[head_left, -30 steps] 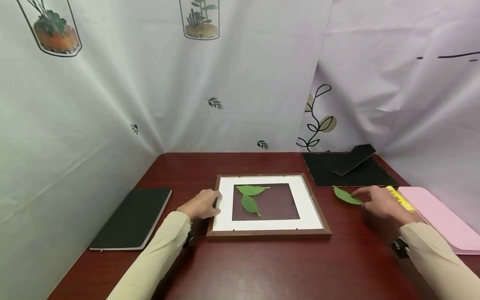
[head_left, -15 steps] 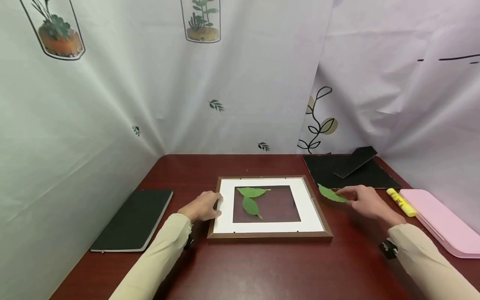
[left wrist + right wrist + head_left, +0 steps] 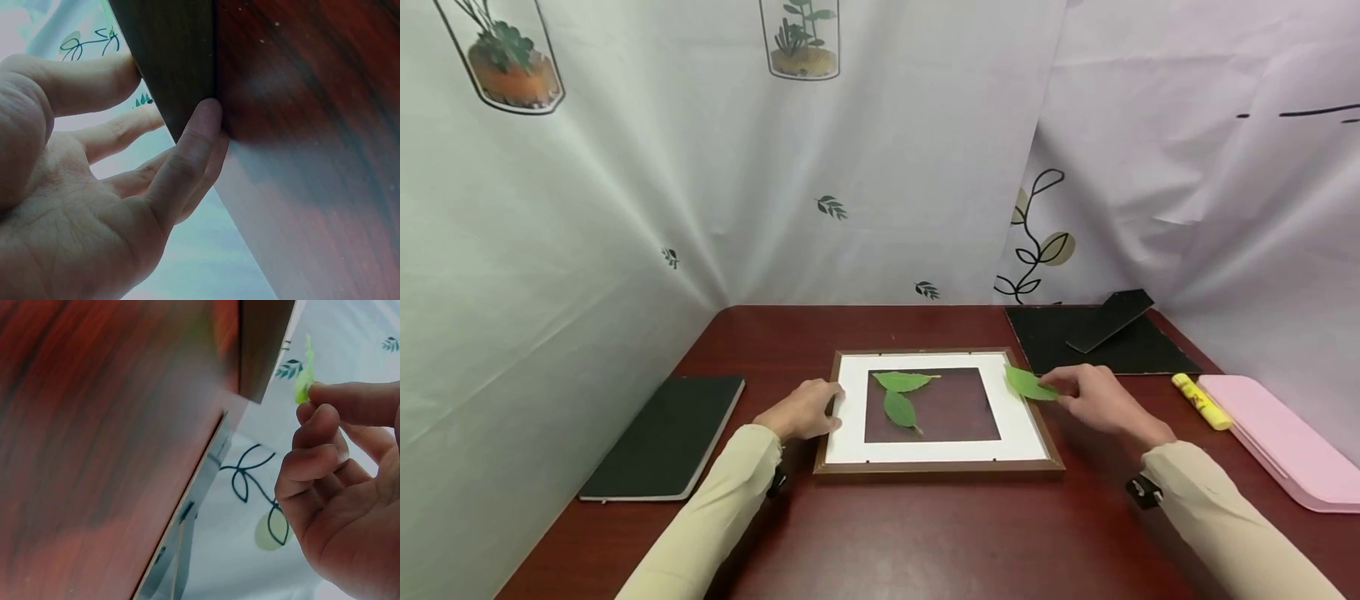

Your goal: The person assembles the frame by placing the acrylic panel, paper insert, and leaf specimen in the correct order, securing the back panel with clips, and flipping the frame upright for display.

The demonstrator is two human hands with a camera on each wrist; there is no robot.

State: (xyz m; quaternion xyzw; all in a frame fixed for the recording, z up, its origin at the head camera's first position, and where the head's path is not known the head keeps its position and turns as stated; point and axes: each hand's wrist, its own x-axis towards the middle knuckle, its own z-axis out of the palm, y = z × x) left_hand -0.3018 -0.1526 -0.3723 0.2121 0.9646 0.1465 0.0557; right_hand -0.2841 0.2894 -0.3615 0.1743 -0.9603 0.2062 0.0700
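You are gripping a matted picture frame [image 3: 936, 468] by its left edge, left hand [image 3: 802, 409] curled, while your right hand [image 3: 1101, 402], left of a yellow tube [image 3: 1201, 402] showing unreadable markings, is pinching a green leaf [image 3: 1028, 383] at the frame's right edge.

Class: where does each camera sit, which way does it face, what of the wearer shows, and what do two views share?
Head: on the head, facing forward and down at the picture frame; left hand, right hand and sleeves show.
Left wrist: on that wrist, facing the fingers at the frame's edge; only the left hand shows.
Right wrist: on that wrist, facing the held leaf; only the right hand shows.
Shared: head and right wrist both show that leaf.
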